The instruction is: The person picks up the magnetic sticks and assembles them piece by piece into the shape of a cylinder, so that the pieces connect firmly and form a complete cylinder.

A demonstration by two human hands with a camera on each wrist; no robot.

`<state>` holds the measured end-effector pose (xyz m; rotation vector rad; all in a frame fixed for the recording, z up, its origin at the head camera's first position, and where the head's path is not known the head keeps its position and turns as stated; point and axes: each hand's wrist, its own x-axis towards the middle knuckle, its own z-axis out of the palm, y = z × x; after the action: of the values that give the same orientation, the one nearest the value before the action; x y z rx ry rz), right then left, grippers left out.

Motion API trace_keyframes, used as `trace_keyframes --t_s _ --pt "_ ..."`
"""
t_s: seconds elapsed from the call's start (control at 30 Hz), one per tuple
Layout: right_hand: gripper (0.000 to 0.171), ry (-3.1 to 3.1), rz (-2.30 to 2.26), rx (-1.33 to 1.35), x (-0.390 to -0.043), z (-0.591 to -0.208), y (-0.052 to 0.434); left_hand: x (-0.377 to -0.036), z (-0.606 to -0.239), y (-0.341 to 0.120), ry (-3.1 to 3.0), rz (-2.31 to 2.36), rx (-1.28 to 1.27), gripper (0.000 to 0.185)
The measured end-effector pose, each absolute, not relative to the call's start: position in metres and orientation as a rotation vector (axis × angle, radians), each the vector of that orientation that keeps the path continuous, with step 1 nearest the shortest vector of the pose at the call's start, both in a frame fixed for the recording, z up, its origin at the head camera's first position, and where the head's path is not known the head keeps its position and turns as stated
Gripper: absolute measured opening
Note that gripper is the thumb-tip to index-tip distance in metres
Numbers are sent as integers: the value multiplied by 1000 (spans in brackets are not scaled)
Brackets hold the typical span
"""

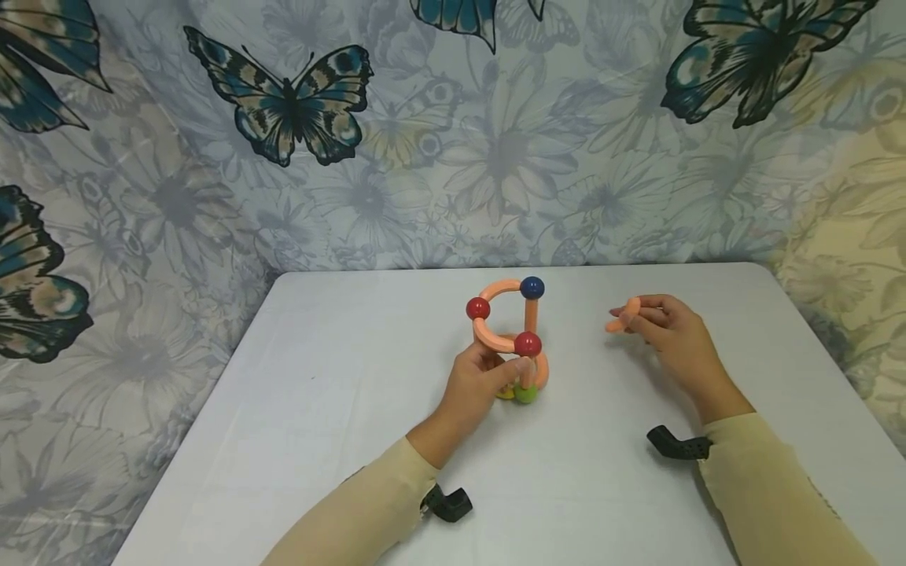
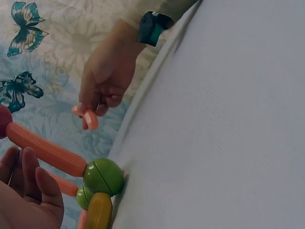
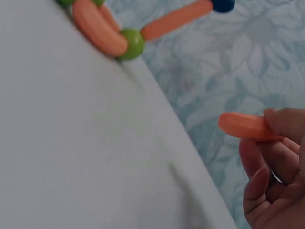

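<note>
A toy structure of balls and rods stands on the table, with orange curved and straight rods, red balls, a blue ball on top and green balls at the base. My left hand grips it low on its near left side, thumb across an orange rod. A yellow rod shows at the bottom, partly hidden by that hand. To the right, my right hand pinches a curved orange rod between thumb and fingers, above the table and apart from the structure.
The white table reaches back to a wall hanging printed with flowers and butterflies. Black wrist straps with camera mounts jut out from both sleeves just above the table.
</note>
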<state>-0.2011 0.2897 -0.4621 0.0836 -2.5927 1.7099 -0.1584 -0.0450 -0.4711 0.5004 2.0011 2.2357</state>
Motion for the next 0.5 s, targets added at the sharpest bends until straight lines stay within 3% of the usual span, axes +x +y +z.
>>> trace_keyframes --t_s 0.5 --pt "21 -2124 2403 370 -179 -425 235 -159 -467 -43 1854 2298 412 24"
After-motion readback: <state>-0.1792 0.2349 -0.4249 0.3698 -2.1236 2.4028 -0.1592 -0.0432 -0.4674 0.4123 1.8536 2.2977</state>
